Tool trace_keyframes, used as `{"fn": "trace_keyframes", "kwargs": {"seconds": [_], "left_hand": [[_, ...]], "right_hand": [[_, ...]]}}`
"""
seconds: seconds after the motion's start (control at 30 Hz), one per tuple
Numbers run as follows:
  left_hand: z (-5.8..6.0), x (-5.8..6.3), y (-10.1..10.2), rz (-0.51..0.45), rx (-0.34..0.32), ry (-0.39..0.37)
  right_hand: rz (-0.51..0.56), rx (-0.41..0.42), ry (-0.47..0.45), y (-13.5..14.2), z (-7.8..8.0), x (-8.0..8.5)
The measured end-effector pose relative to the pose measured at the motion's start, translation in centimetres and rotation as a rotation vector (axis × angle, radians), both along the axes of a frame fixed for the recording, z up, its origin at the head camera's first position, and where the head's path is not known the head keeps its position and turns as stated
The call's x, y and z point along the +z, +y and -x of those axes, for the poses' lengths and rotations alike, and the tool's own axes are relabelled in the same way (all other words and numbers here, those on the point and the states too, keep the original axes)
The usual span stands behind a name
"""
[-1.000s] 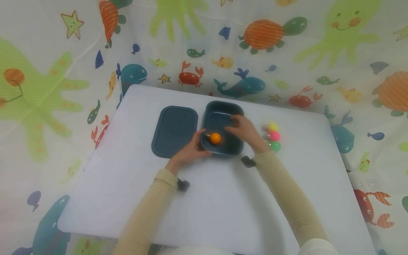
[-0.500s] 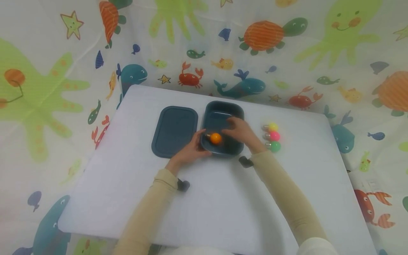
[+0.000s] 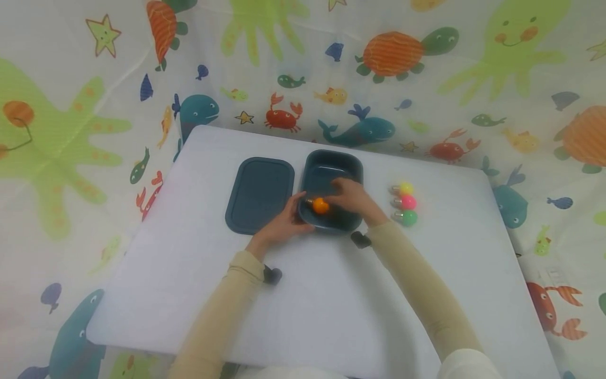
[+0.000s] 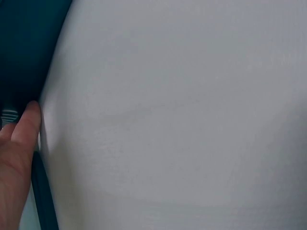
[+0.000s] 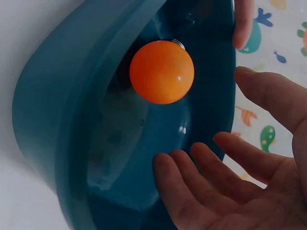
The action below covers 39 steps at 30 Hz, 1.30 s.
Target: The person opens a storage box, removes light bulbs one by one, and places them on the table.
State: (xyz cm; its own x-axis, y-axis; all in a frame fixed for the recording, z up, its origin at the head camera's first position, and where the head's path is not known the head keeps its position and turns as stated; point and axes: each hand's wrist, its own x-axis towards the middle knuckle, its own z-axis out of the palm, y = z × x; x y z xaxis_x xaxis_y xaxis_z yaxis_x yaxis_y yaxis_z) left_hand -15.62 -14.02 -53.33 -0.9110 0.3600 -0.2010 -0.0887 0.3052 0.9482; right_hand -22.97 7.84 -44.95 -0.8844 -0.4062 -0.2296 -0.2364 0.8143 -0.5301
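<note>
A dark teal box [image 3: 331, 173] lies in front of me in the head view, with an orange bulb [image 3: 321, 206] inside near its front left corner. The bulb's metal base points left. My left hand [image 3: 284, 223] rests against that corner from outside, its fingers along the left wall and its thumb along the front. In the left wrist view the thumb looks straight against the wall. My right hand [image 3: 352, 198] reaches over the right rim into the box. Its relaxed fingers [image 5: 211, 179] are spread beside the bulb in the right wrist view and hold nothing.
A flat dark lid [image 3: 260, 195] lies left of the box on the white table [image 3: 303, 300]. To the right stand a yellow bulb [image 3: 405, 189], a pink bulb [image 3: 408, 202] and a green bulb [image 3: 409, 217] in a column. A printed curtain [image 3: 293, 47] hangs behind the table.
My right hand has moved left and slightly toward me inside the box, closer to the orange bulb. The left hand and the bulbs look the same.
</note>
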Motion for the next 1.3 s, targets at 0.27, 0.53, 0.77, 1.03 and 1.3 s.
{"fn": "trace_keyframes", "kwargs": {"seconds": [0.27, 0.53, 0.77, 1.03, 1.3], "left_hand": [[0.0, -0.2, -0.4, -0.014, -0.012, 0.001], [-0.2, -0.3, -0.5, -0.017, -0.006, -0.004], [-0.3, -0.1, -0.7, -0.013, -0.017, -0.004], [-0.5, 0.2, -1.0, -0.026, -0.027, -0.006], [-0.7, 0.0, -1.3, -0.031, -0.036, -0.007]], "right_hand": [[-0.032, 0.019, -0.061, -0.9, 0.2, -0.4], [-0.117, 0.059, -0.107, -1.8, 0.2, -0.7], [-0.152, 0.081, -0.151, -2.1, 0.3, -0.9], [-0.172, 0.108, -0.146, -2.5, 0.1, -1.4], [-0.18, 0.078, -0.13, -3.0, -0.1, -1.7]]}}
